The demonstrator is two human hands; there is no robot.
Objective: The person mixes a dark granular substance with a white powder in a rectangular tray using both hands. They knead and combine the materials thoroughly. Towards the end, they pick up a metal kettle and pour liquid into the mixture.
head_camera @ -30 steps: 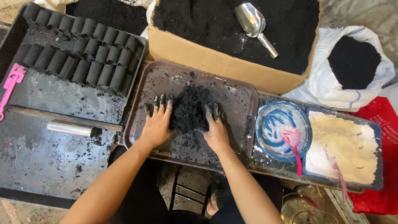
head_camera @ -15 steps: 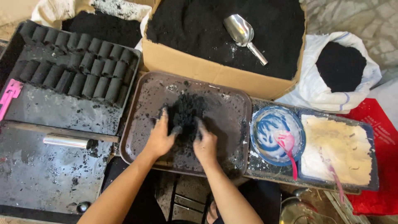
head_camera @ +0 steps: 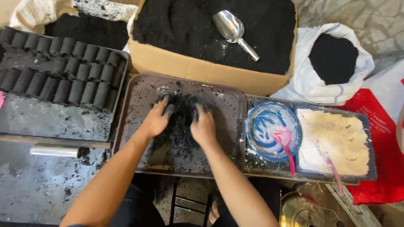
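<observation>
While both hands are pressing the black pile (head_camera: 181,115) together, the left hand (head_camera: 156,121) and right hand (head_camera: 205,128) are cupping it from either side; keeping the fingers curled inward and low on the tray (head_camera: 139,90) looks wisest.

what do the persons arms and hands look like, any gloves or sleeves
Both forearms are bare, with no sleeves in view. The left hand and the right hand wear no gloves, rings or watch that show. Black powder smudges the fingertips of both hands.

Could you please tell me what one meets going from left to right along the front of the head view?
Metal tube → left hand → right hand → blue bowl → pink spoon → tray of pale powder → red bag.
</observation>
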